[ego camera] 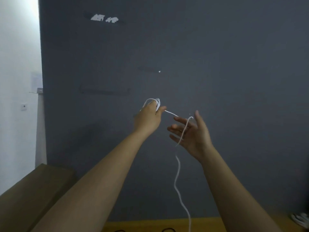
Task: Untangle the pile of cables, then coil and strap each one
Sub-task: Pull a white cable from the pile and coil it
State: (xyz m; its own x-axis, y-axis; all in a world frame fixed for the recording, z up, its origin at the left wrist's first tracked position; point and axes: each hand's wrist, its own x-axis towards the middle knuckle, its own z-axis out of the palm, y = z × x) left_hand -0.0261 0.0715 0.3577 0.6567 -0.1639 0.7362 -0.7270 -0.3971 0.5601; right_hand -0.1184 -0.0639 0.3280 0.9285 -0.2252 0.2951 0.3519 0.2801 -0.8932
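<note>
Dark grey wall fills the view; both your hands are raised in front of it, well above the yellow worktop (209, 223) at the bottom edge.

Left hand (148, 118): fingers curled round a small bundle of loops of the white cable (178, 171), thumb out toward the right. Coil so far is only a few turns.

Right hand (189, 132): fingers spread and nearly straight, palm turned in. The cable runs from your left thumb across to it and drapes over the fingers without being pinched (a guide, not a grip).

From there the free length hangs down in loose waves to the worktop edge; its end is out of view.

Step in hand, as I read it: coiling this one cable, untangling done for it. Next move calls for you to carry the draped span back over the left hand as another turn, keeping the loops even.

Outward: dark cables (168, 230) just showing on the worktop, another white bundle (301, 220) blurred at far right, brown box (33, 195) low left.
</note>
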